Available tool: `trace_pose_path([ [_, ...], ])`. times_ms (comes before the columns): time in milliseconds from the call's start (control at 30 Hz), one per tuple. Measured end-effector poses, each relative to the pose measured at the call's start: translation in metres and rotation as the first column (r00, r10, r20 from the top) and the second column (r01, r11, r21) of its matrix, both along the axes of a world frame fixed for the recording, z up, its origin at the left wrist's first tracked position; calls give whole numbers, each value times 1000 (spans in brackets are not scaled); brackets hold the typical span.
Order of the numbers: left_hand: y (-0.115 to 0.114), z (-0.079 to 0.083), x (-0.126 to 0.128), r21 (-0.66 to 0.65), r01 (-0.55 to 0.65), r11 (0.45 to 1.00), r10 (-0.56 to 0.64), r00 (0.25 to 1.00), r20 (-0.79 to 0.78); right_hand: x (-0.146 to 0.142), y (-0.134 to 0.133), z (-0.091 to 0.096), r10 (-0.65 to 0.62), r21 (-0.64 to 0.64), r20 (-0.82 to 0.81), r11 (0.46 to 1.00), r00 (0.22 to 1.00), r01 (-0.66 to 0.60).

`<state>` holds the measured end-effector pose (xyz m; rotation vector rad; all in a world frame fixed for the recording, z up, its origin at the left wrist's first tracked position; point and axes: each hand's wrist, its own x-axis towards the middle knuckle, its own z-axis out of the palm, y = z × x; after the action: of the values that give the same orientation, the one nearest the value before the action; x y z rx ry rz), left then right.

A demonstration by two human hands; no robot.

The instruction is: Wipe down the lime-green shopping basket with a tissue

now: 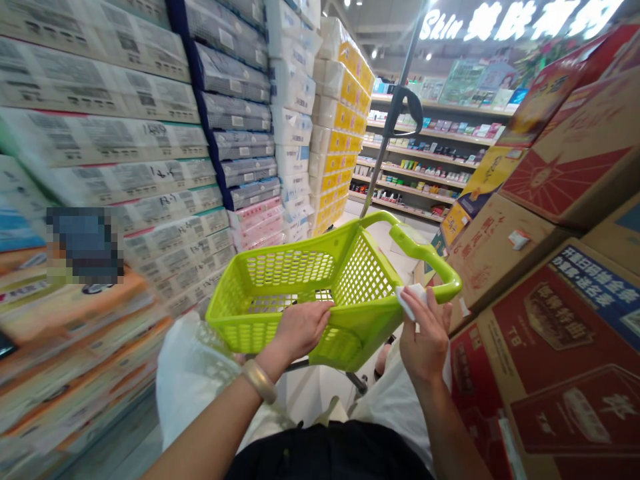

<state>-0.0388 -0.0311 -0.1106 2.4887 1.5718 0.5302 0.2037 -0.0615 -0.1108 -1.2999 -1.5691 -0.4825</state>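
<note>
A lime-green shopping cart (290,267) with a perforated plastic basket stands right in front of me, side-on. My left hand (303,327) is closed over the basket's near rim, a gold-coloured bangle (260,381) round its wrist. A folded white tissue or cloth (413,301) lies under the fingers of my right hand (425,333). That hand presses it against the cart where the near rim meets the green handle (430,257). Through the holes in the basket the floor shows.
Stacked packs of paper goods (165,160) rise on the left. Cardboard cartons (560,320) are piled close on my right. Behind the cart stands a grey pole (383,157) with a dark handle, before shelves of small products (430,170).
</note>
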Motion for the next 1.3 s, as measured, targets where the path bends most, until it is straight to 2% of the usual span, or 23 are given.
trace_pose_path([
  [67, -2, 0, 3, 5, -9, 1000, 9, 1000, 9, -4, 0, -1, -4, 5, -9, 1000, 1000, 4],
  [133, -5, 0, 6, -4, -7, 1000, 7, 1000, 13, -19, -1, -7, 107, -54, 67, 993, 992, -103],
  [200, -8, 1, 8, -13, 4, 1000, -4, 1000, 13, -35, -2, -14, 249, -139, 154, 963, 956, -229],
  [267, -11, 2, 8, -17, 15, 1000, -14, 1000, 14, -39, -3, -17, 310, -176, 183, 944, 933, -279],
  [333, -14, 1, 7, -17, 12, 1000, -12, 1000, 19, -30, -3, -14, 265, -141, 156, 959, 951, -244],
  [467, -16, 0, 6, -6, -6, 1000, 6, 1000, 24, 1, 0, 2, 32, -4, 5, 999, 999, -32],
  [533, -16, 1, 6, -1, -13, 1000, 13, 1000, 23, 1, -2, 5, -10, 12, -23, 1000, 1000, 11],
  [600, -17, 1, 7, 2, -18, 1000, 18, 1000, 21, -12, -6, 1, 54, -41, 38, 998, 998, -53],
  [667, -17, 2, 7, 6, -19, 1000, 19, 1000, 21, -29, -10, -6, 175, -123, 132, 980, 976, -159],
  [733, -17, 2, 6, 6, -12, 1000, 12, 1000, 24, -36, -14, -11, 244, -172, 174, 961, 954, -215],
  [800, -17, 1, 6, 4, -4, 1000, 4, 1000, 25, -28, -14, -10, 224, -151, 164, 968, 961, -200],
  [933, -17, 0, 6, 12, -5, 1000, 5, 1000, 19, 7, -6, 2, 30, -15, 26, 999, 999, -30],
  [1000, -17, 0, 6, 17, -10, 1000, 10, 1000, 17, 10, -4, 5, -24, 12, -26, 1000, 999, 24],
  [1067, -17, 0, 7, 22, -18, 1000, 18, 1000, 14, -2, -6, 1, 17, -14, 6, 1000, 1000, -17],
  [1200, -17, -1, 6, 35, -19, 999, 19, 1000, 4, -34, -13, -11, 211, -154, 115, 969, 971, -193],
  [1300, -17, -2, 6, 54, -16, 998, 16, 1000, 4, -26, -12, -9, 197, -123, 122, 975, 973, -182],
])
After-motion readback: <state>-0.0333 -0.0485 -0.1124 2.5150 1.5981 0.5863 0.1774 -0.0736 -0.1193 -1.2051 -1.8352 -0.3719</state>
